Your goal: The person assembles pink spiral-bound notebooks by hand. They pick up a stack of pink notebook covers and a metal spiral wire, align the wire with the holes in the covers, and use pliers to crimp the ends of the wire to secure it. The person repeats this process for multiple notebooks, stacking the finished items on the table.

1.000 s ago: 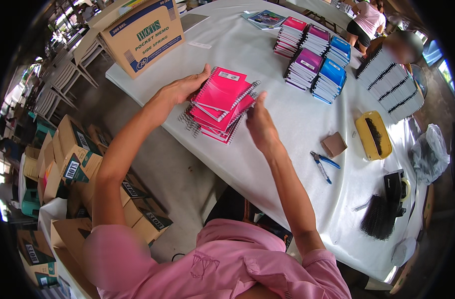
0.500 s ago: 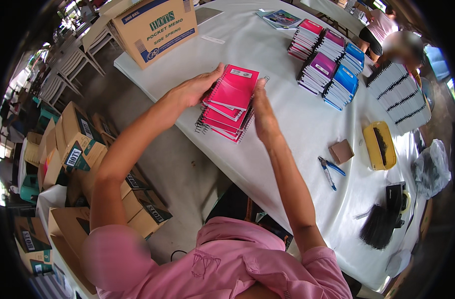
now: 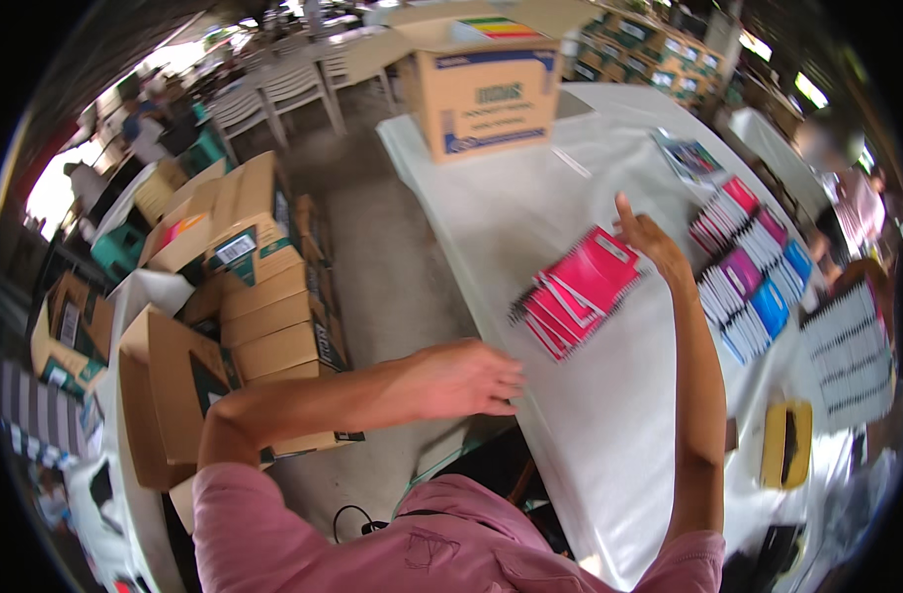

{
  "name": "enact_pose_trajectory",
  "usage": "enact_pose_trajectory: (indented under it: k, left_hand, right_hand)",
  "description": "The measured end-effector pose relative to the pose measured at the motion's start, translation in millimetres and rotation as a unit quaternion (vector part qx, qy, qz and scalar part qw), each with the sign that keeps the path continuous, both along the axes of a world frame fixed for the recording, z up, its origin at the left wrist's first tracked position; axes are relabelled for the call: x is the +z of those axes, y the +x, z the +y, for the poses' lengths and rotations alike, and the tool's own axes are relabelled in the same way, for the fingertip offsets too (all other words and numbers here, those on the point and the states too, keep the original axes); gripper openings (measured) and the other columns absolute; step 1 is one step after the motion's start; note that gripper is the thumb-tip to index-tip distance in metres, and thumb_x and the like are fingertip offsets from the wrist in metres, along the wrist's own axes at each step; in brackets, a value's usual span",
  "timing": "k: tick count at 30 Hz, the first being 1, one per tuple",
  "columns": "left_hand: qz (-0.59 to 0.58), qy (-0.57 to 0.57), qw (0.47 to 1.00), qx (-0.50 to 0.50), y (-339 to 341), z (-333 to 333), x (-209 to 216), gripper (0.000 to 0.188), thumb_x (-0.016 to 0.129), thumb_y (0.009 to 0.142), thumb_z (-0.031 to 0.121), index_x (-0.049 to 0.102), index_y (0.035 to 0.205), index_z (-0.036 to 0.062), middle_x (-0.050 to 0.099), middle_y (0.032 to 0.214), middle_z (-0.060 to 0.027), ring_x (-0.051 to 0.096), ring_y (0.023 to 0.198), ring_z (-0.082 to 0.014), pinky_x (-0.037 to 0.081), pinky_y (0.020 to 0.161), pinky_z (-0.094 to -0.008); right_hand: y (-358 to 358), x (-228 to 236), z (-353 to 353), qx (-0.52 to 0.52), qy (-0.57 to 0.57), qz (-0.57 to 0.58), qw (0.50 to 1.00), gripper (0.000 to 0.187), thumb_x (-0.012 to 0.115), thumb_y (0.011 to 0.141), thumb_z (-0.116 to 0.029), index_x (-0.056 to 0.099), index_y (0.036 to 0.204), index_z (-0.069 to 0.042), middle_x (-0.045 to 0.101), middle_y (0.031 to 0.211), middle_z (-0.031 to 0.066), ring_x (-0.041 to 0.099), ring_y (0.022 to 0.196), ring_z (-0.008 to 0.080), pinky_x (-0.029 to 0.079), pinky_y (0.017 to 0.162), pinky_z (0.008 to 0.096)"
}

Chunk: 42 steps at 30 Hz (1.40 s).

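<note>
A stack of pink spiral-bound notebooks (image 3: 582, 287) leans over like a fanned pile on the white-covered table, coil edges showing along its sides. At its far right end is my right hand (image 3: 649, 240), one digit pointing up and the others partly hidden; it looks open, and I cannot tell whether it touches the top notebook. Apart from the stack, my left hand (image 3: 466, 381) hangs just off the table's near left edge. Its fingers are loosely bent with small gaps, slightly blurred, and nothing shows in them.
An opened carton (image 3: 491, 104) stands at the table's far end. Pink, purple and blue notebook stacks (image 3: 733, 277) sit to the right, near a yellow tray (image 3: 787, 445) and a spiral-edged white stack (image 3: 849, 356). Brown cartons (image 3: 263, 306) crowd the left; a person (image 3: 857, 208) is at far right.
Both hands were pressed against the sides of the pink stack. My left hand has come away toward me, and my right is at its far end. The stack leans more, and the view has swung left.
</note>
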<state>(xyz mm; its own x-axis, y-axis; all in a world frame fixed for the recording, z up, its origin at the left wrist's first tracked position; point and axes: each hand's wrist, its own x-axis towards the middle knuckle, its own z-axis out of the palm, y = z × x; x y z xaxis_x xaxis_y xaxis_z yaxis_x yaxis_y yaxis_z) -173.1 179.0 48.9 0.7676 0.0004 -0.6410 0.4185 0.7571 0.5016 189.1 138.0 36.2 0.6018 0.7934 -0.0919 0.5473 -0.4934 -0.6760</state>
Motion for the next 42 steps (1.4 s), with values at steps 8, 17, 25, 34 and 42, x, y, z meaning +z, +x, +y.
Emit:
enact_pose_trajectory:
  k: [8,17,25,34,42]
  left_hand:
    - [-0.163,-0.022,0.986,-0.004,55,20,17,0.053,0.052,0.093,0.008,0.033,0.137,-0.0149,0.033,0.146,-0.0313,0.026,0.142,-0.0371,0.02,0.119,-0.0445]
    - [-0.077,-0.1,0.991,0.038,104,50,10,0.06,0.048,0.092,0.002,0.02,0.142,-0.0168,0.02,0.152,-0.0334,0.018,0.144,-0.0424,0.013,0.121,-0.0471]
    - [-0.106,0.036,0.992,-0.051,70,33,7,0.031,0.057,0.091,0.008,0.055,0.119,-0.0057,0.06,0.12,-0.0181,0.056,0.116,-0.027,0.041,0.104,-0.0382]
    - [-0.137,0.498,0.856,0.033,60,62,74,0.069,0.039,0.096,0.064,0.056,0.122,0.0021,0.06,0.108,-0.0078,0.055,0.098,-0.0177,0.046,0.089,-0.0352]
    - [-0.065,0.355,0.911,-0.2,188,147,-63,0.09,0.023,0.091,0.077,0.039,0.146,0.0075,0.04,0.15,-0.0126,0.038,0.138,-0.0232,0.037,0.109,-0.0386]
  right_hand:
    - [-7,9,31,0.12,-0.181,0.008,0.976,0.111,0.016,0.085,-0.084,0.056,0.125,0.011,0.055,0.131,0.0269,0.045,0.13,0.0355,0.029,0.112,0.0425]
    - [-34,7,12,0.153,-0.176,0.029,0.972,0.104,0.016,0.084,-0.086,0.069,0.101,0.002,0.066,0.107,0.0208,0.058,0.106,0.0296,0.038,0.101,0.0395]
    - [6,-9,19,0.11,-0.185,-0.052,0.975,0.105,0.014,0.086,-0.083,0.067,0.101,0.007,0.066,0.103,0.0257,0.058,0.103,0.0378,0.037,0.1,0.0414]
    - [-8,-24,-53,-0.148,0.364,0.007,0.92,0.068,0.039,0.102,-0.048,0.037,0.145,0.005,0.041,0.149,0.0201,0.037,0.139,0.0268,0.026,0.115,0.0355]
    - [-104,-88,-95,-0.255,0.368,0.447,0.774,0.122,0.038,0.08,-0.084,0.004,0.149,0.011,0.017,0.155,0.0299,0.016,0.146,0.0371,0.015,0.118,0.0498]
